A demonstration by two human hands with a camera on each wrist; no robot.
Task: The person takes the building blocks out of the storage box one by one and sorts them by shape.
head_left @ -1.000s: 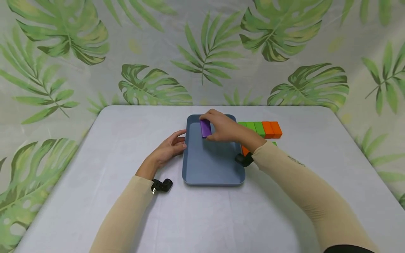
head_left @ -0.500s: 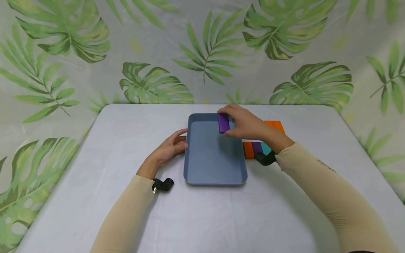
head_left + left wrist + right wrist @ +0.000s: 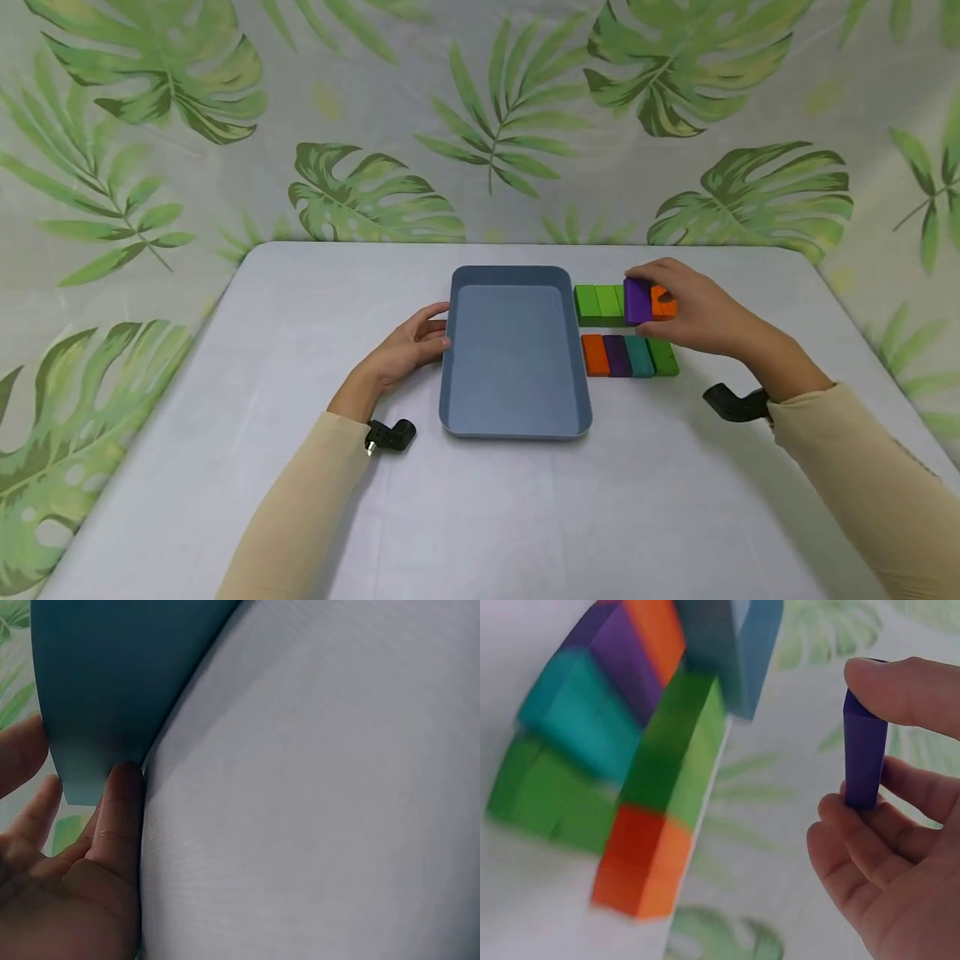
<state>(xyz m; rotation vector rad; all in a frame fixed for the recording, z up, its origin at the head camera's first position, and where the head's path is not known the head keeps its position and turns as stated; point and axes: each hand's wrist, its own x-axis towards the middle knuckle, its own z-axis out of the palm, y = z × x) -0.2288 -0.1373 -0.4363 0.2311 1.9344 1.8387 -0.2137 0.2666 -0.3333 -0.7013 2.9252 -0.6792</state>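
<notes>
My right hand (image 3: 697, 312) pinches a purple block (image 3: 637, 302) between thumb and fingers. In the head view this block overlaps the back row, between green blocks (image 3: 597, 304) and orange blocks (image 3: 663, 304). The right wrist view shows the purple block (image 3: 865, 761) held apart from the rows. My left hand (image 3: 397, 354) touches the left side of a blue-grey tray (image 3: 517, 358) with loosely extended fingers. Up close in the left wrist view, its fingertips rest by the tray wall (image 3: 112, 690).
A front row holds an orange block (image 3: 596, 356), a purple block (image 3: 617, 356), a teal block (image 3: 640, 356) and a green block (image 3: 663, 357), just right of the tray. All stand on a white table (image 3: 480, 517) before a leaf-patterned cloth (image 3: 525, 117).
My right hand has carried the purple block rightward from over the tray to the back row of blocks, uncovering both rows. The left hand stays at the tray's side.
</notes>
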